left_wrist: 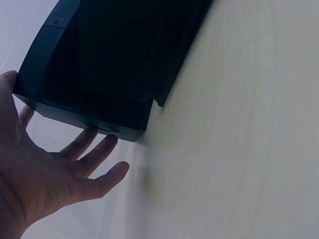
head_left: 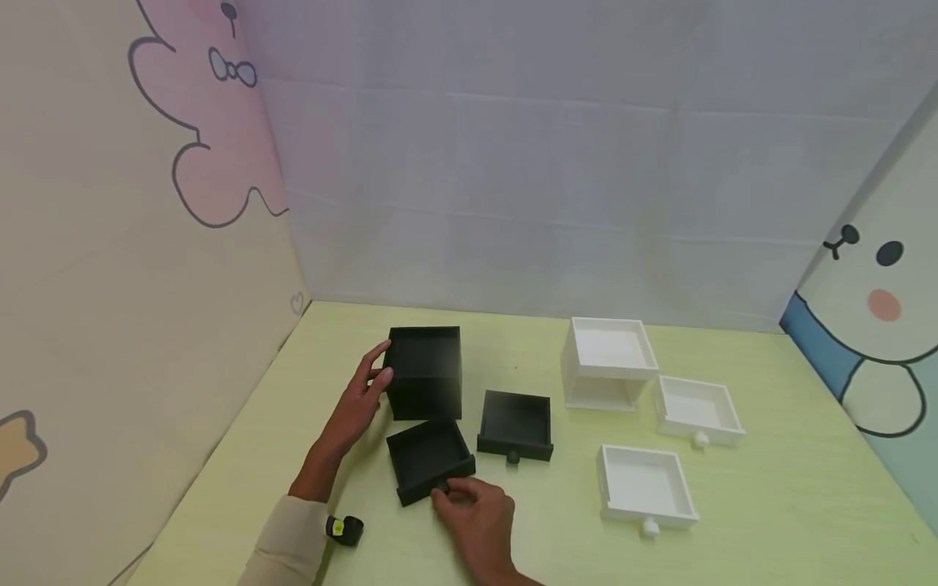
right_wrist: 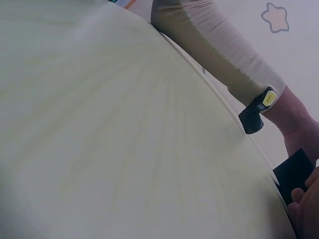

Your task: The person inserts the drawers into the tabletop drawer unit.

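Note:
A black cabinet box (head_left: 423,362) stands at the left of the table. My left hand (head_left: 359,411) rests against its left side, and its fingers are spread and fairly straight along the cabinet wall (left_wrist: 55,79) in the left wrist view. Just in front of the cabinet, a black drawer (head_left: 431,457) sits turned at an angle, its back edge close to the cabinet's front. My right hand (head_left: 479,517) pinches the drawer at its front knob. Only part of the right hand (right_wrist: 308,206) shows at the edge of the right wrist view.
A second black drawer (head_left: 515,419) lies right of the cabinet. Farther right stands a white cabinet (head_left: 611,350) with an open front, with one white drawer (head_left: 699,407) beside it and another white drawer (head_left: 645,484) in front. Printed cloth walls surround the yellow-green table (head_left: 791,505).

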The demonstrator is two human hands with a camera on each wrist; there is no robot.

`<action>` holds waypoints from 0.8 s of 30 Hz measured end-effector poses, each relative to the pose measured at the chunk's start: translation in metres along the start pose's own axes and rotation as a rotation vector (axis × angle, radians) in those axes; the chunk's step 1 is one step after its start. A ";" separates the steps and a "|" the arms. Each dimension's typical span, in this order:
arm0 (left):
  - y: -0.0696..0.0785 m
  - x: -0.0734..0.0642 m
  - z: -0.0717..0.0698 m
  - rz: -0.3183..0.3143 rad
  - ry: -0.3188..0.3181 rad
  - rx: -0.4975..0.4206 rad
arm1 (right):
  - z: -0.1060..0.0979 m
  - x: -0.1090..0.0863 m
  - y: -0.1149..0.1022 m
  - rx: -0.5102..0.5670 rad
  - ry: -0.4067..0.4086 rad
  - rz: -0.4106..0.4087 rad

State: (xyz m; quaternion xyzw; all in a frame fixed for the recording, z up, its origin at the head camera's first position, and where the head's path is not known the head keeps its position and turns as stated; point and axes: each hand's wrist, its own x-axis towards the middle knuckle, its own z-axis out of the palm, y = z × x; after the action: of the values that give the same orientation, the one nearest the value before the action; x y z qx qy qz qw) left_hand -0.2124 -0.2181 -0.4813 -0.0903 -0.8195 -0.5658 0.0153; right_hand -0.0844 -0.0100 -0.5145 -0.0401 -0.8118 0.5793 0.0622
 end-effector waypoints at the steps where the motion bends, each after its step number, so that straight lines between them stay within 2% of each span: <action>1: 0.000 0.000 0.000 -0.002 -0.001 0.000 | 0.000 0.000 0.000 0.009 -0.011 0.004; 10: 0.001 0.000 0.001 0.000 0.009 0.020 | -0.001 0.004 0.002 0.117 -0.119 0.028; 24: 0.000 0.000 -0.001 0.021 0.008 0.026 | -0.002 0.007 -0.003 0.181 -0.165 0.054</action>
State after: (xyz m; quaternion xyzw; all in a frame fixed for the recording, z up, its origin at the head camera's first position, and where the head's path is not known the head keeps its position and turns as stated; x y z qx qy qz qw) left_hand -0.2125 -0.2187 -0.4809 -0.0962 -0.8256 -0.5554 0.0256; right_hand -0.0908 -0.0087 -0.5105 -0.0084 -0.7571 0.6530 -0.0169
